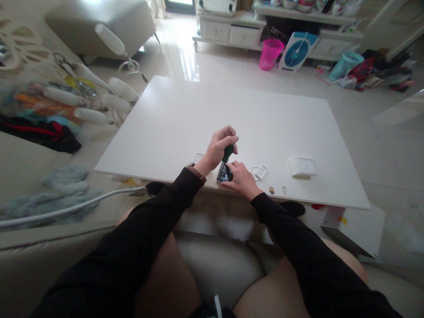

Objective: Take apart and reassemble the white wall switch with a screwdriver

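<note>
My left hand [222,145] is closed around the dark green handle of a screwdriver [227,153], held upright with its lower end over a small black-backed piece that looks like a wall socket [225,173]. The fingers and thumb of my right hand [243,177] grip that piece at its right side near the table's front edge. Where the screwdriver tip meets it is too small to make out. Just right of my right hand lie small white plates [261,172]. A clear or white frame [198,158] is partly hidden behind my left wrist.
A stack of white wall sockets [303,166] stands on the white table [238,110] to the right. A small yellow figure [271,190] and a little clear packet [284,190] lie near the front edge. A white multi-armed lamp [99,92] stands at the left.
</note>
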Available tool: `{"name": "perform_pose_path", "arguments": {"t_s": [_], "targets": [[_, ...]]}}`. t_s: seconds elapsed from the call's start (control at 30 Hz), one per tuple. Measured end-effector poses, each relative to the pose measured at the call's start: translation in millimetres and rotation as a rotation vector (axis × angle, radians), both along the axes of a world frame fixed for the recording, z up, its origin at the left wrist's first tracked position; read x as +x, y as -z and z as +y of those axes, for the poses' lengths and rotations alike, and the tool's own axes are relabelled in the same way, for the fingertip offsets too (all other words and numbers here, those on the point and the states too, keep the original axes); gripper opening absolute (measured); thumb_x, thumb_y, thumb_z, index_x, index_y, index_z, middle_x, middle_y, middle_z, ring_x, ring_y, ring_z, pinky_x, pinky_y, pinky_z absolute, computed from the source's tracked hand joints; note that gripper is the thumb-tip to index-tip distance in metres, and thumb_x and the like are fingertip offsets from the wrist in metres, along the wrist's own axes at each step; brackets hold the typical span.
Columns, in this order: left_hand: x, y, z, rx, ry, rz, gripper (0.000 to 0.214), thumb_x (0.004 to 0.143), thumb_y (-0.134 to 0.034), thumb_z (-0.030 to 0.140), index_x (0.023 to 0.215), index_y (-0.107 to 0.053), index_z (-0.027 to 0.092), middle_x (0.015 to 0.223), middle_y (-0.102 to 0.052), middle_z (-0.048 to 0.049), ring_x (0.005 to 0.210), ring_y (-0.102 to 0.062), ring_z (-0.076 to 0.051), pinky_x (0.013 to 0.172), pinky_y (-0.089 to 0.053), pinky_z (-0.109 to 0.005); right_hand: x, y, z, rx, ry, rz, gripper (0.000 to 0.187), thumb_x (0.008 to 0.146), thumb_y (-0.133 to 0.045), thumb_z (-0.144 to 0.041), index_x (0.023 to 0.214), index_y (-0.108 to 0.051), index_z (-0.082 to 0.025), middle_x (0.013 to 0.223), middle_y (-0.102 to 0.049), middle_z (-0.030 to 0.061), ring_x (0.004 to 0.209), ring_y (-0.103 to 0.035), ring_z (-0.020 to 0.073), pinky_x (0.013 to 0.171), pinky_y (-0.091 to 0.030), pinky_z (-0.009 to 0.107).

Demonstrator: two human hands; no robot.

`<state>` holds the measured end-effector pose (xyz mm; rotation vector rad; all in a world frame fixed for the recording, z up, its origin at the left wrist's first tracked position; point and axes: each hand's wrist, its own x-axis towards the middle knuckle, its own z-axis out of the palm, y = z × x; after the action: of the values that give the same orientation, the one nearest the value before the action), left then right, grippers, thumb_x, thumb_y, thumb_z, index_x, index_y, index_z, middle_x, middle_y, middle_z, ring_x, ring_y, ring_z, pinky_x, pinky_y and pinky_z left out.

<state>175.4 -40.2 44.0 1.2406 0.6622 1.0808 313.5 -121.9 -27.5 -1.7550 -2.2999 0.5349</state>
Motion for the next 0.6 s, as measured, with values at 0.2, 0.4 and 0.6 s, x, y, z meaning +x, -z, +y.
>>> {"name": "perform_pose_path", "arguments": {"t_s": [0.2, 0.4, 0.6], "targets": [[-0.9, -5.5, -0.7, 0.027, 0.010, -0.005, 0.025, 0.092, -0.058, 0.042, 0.079, -0.052, 0.021, 0.056, -0.055, 0.0038, 0.051, -0.052, -0.009, 0.052, -0.038, -0.025, 0.1, 1.6, 0.6, 0.001, -0.003, 0.006, 0.073, 0.078, -0.088, -0.046, 0.141, -0.059, -0.022, 0.128, -0.062, 0.0135, 0.120, -0.055, 0.0346, 0.099, -0.054, 0.048], [0.2, -5.3, -2.6, 0.010, 0.025, -0.066, 0.023, 0.087, -0.062, 0.039, 0.077, -0.051, 0.021, 0.060, -0.050, 0.0058, 0.048, -0.049, -0.007, 0.048, -0.035, -0.024, 0.2, 1.1, 0.3, -0.005, 0.001, -0.006, 0.073, 0.079, -0.087, -0.046, 0.141, -0.058, -0.021, 0.131, -0.062, 0.0134, 0.121, -0.055, 0.0349, 0.101, -0.055, 0.048], [1.2, 0.2, -0.6, -0.015, 0.020, -0.073, 0.021, 0.080, -0.067, 0.033, 0.078, -0.050, 0.021, 0.059, -0.052, 0.0060, 0.054, -0.057, -0.009, 0.054, -0.040, -0.024, -0.4, -0.8, -0.1, -0.006, 0.001, -0.007, 0.072, 0.080, -0.087, -0.046, 0.141, -0.058, -0.020, 0.130, -0.063, 0.0133, 0.120, -0.055, 0.0343, 0.100, -0.054, 0.047]]}}
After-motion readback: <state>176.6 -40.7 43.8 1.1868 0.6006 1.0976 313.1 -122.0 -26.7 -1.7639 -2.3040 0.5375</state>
